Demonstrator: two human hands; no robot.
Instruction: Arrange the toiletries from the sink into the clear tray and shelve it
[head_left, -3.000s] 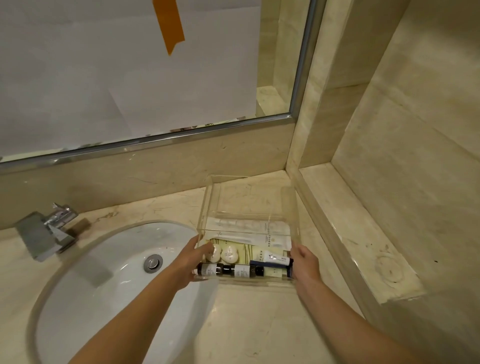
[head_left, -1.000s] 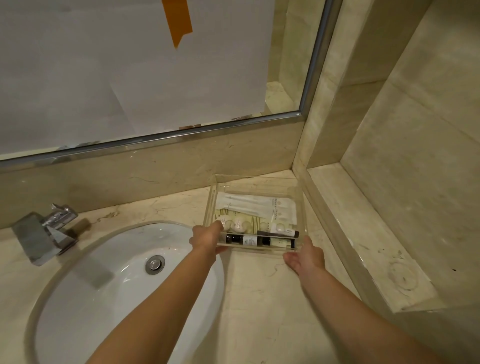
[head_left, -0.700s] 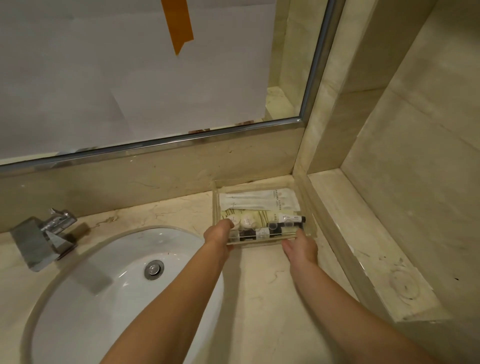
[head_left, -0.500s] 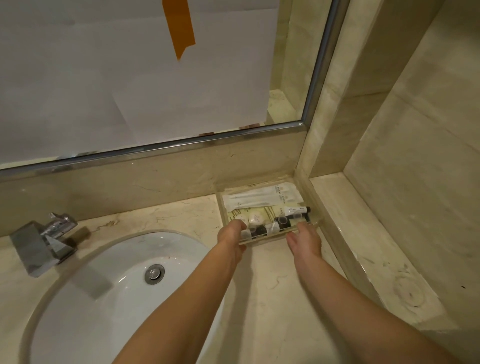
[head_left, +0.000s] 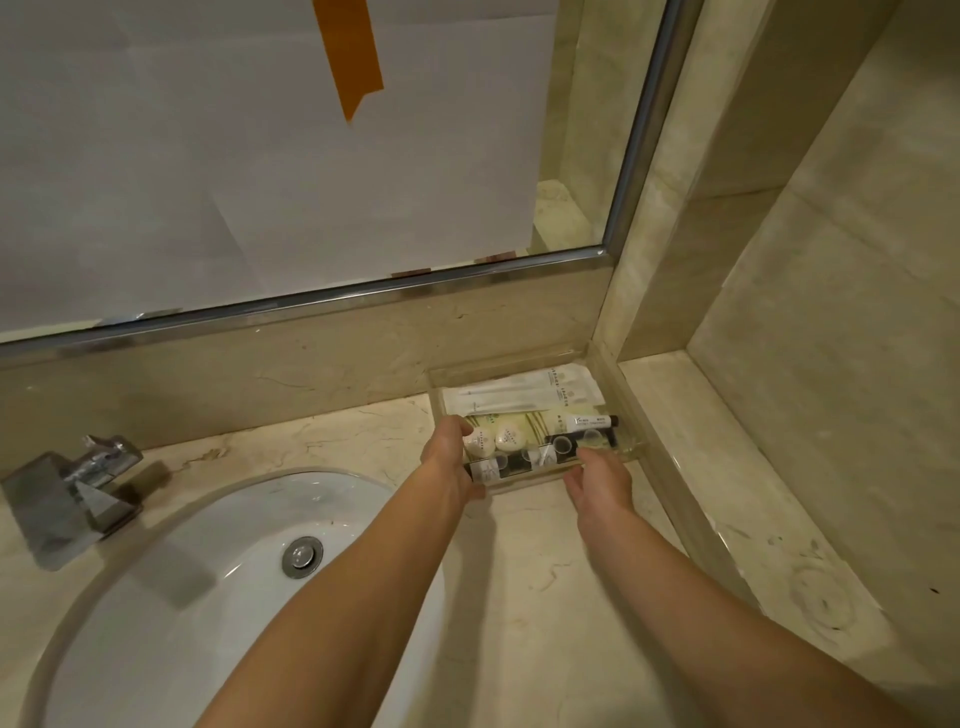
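Tray (head_left: 439, 382): clear, flat on the tabletop (head_left: 530, 561), in the back right corner below the mirror (head_left: 260, 156), beside the ledge (head_left: 727, 467).
Contents: white sachets (head_left: 524, 393) at the back; two round soaps (head_left: 493, 440); dark bottles (head_left: 524, 460) along the front.
Left hand (head_left: 449, 460): grips the tray's front left corner, thumb over the wall.
Right hand (head_left: 597, 480): fingers straight, touching the front wall.
Sink (head_left: 171, 623): left of the tray, faucet (head_left: 72, 493) behind it.

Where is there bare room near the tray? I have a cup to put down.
Free: the counter between the sink and the raised ledge, though both forearms cross it; the ledge itself; the strip behind the sink, between faucet and clear tray. Crowded: the corner, where left hand and right hand meet the tray.
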